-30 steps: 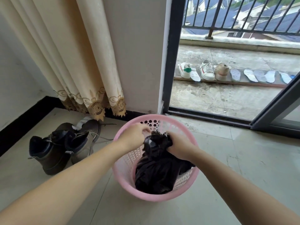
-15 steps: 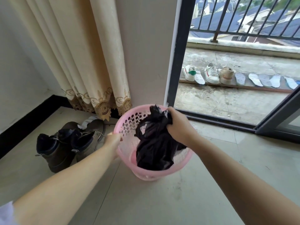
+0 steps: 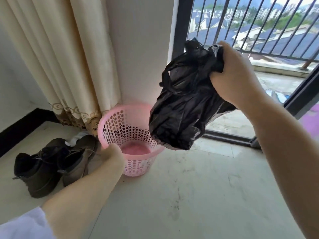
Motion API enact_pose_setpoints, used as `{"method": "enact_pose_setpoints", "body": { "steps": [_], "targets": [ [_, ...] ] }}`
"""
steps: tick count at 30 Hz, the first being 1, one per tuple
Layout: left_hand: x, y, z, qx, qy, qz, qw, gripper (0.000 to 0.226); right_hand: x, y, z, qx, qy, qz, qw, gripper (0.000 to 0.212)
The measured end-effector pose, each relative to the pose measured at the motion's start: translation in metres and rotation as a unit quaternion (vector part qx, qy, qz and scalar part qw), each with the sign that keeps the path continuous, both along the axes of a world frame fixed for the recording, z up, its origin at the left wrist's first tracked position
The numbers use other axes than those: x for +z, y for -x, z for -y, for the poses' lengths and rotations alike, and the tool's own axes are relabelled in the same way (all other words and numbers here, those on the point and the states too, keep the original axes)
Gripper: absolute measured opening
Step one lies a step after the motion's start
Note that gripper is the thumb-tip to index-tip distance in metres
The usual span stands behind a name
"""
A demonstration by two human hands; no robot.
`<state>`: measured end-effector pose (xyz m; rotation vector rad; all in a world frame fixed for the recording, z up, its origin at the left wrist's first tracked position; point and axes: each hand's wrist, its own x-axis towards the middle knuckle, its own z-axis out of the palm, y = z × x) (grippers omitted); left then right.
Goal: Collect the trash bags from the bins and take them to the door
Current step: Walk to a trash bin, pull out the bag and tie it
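A black trash bag (image 3: 184,104) hangs in the air, clear of the bin, with my right hand (image 3: 236,75) gripping its bunched top. Below and to the left stands a pink perforated bin (image 3: 119,125) on the tiled floor, and its pink bottom shows with nothing in it. My left hand (image 3: 112,157) holds the bin's near rim, fingers curled over the edge.
A pair of dark boots (image 3: 51,161) sits on the floor left of the bin. A cream curtain (image 3: 57,57) hangs behind it. At the right, a dark sliding-door frame (image 3: 179,31) opens onto a balcony with a railing (image 3: 259,28).
My right hand has lifted the black bag up and to the right, fully out of the bin. My left hand has stayed on the bin's rim.
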<state>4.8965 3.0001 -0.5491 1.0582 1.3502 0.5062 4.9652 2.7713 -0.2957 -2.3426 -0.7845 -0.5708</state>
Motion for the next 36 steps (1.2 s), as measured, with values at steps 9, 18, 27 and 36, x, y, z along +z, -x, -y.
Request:
{"method": "enact_pose_setpoints", "body": {
  "steps": [9, 18, 27, 36],
  "targets": [
    [0.0, 0.011, -0.006, -0.044, 0.079, 0.04, 0.995, 0.046, -0.134, -0.002, 0.023, -0.079, 0.135, -0.225, 0.962, 0.022],
    [0.011, 0.043, 0.074, -0.272, 0.169, 0.034, 0.947, 0.053, -0.245, 0.013, 0.029, -0.039, 0.208, -0.391, 0.896, 0.023],
    [0.037, 0.014, 0.11, -0.448, 0.264, 0.146, 0.841, 0.057, -0.205, 0.012, 0.064, 0.088, 0.144, -0.504, 0.847, 0.065],
    [0.082, 0.005, 0.086, -0.4, -0.014, 0.177, 0.899, 0.031, -0.202, -0.015, 0.08, -0.01, 0.002, -0.451, 0.893, 0.039]
  ]
}}
